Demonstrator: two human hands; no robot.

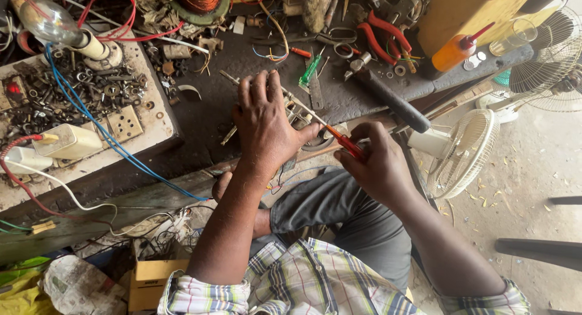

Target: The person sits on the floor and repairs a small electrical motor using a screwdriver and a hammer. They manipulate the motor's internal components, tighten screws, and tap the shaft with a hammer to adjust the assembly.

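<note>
My left hand lies palm down on a small metal part at the edge of a dark, cluttered workbench, pressing and mostly hiding it. My right hand grips the red handle of a long thin screwdriver. Its metal shaft runs up and left, passing under my left fingers towards the bench. Both hands sit close together above my grey-trousered knee.
A light bulb on a board of nuts and washers sits at left with blue and red wires. Red pliers, a green tester, an orange bottle and a black-handled tool lie behind. Fan grilles stand right.
</note>
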